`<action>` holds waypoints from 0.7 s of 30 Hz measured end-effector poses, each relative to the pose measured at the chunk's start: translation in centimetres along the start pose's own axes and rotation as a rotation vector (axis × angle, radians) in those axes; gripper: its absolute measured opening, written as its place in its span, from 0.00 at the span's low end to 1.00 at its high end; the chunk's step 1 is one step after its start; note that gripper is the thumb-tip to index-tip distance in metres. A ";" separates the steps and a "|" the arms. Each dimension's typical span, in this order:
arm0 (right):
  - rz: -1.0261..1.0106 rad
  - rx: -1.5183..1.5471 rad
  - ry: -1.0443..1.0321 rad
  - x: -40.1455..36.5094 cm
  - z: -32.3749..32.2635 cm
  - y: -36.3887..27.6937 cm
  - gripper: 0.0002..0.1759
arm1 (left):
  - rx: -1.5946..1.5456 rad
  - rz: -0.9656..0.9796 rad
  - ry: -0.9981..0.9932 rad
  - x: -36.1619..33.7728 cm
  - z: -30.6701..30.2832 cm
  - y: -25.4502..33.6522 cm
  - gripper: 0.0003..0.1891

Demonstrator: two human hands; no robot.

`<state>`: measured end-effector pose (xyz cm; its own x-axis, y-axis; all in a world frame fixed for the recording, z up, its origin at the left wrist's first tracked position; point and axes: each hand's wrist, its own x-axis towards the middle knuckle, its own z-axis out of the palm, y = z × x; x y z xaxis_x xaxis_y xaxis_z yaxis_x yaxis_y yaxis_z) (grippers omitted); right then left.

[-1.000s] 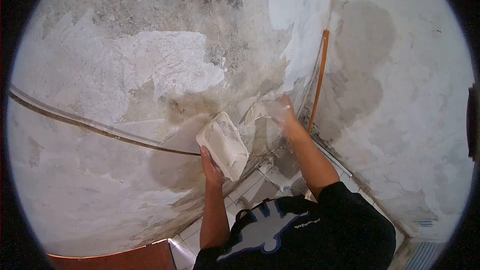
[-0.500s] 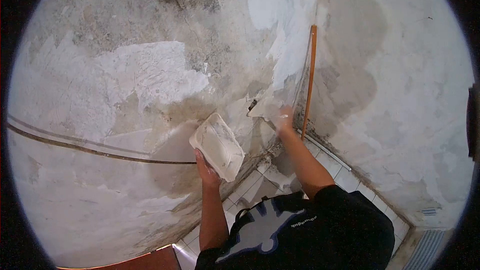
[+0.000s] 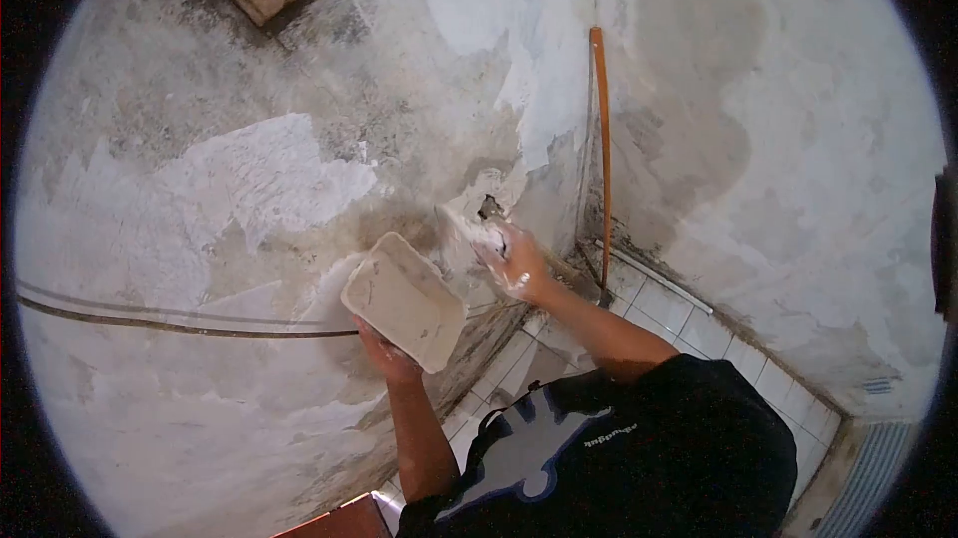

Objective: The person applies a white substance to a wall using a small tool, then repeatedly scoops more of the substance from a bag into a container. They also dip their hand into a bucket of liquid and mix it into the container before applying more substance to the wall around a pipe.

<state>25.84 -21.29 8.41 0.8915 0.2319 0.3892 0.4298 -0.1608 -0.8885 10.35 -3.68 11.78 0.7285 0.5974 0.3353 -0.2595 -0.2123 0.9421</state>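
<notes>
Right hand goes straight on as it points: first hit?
The right hand grips a plaster-coated blade aimed up-left. First contact would be the wall beside the dark hole; it may be touching now, depth unclear. The tray in the left hand is off that line.

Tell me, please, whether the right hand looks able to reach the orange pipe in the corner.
Probably yes. The right hand works at the wall just left of the orange pipe, and nothing stands between them. Its fingers are closed on a scraper, though, so gripping the pipe would be awkward.
</notes>
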 end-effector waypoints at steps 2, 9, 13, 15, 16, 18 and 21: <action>0.026 -0.089 -0.062 -0.5 -2.3 0.1 0.23 | -0.159 0.047 -0.087 0.7 0.5 1.1 0.32; -0.404 -0.505 -0.127 5.7 -6.1 6.2 0.15 | -0.290 -0.007 -0.042 0.2 1.5 1.2 0.31; -0.644 -0.537 -0.187 10.6 -8.2 5.6 0.12 | -0.306 0.046 -0.005 -0.2 2.3 0.6 0.33; -0.779 -0.597 -0.406 12.8 -6.6 7.7 0.13 | -0.442 -0.037 0.007 -0.6 2.4 -0.3 0.32; -0.788 -0.594 -0.408 13.3 -5.9 7.9 0.13 | -0.442 -0.030 0.015 -0.7 2.6 -0.6 0.32; -0.804 -0.743 -0.311 13.5 -4.1 8.1 0.13 | -0.423 -0.048 0.002 -1.2 2.7 -1.3 0.32; -0.747 -0.781 -0.266 13.1 -3.5 8.6 0.13 | -0.219 0.055 0.058 -2.2 2.9 -2.2 0.32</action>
<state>41.72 -23.01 6.76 0.3519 0.7061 0.6145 0.9013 -0.4327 -0.0190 11.17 -6.70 8.96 0.6737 0.6342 0.3794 -0.4336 -0.0765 0.8979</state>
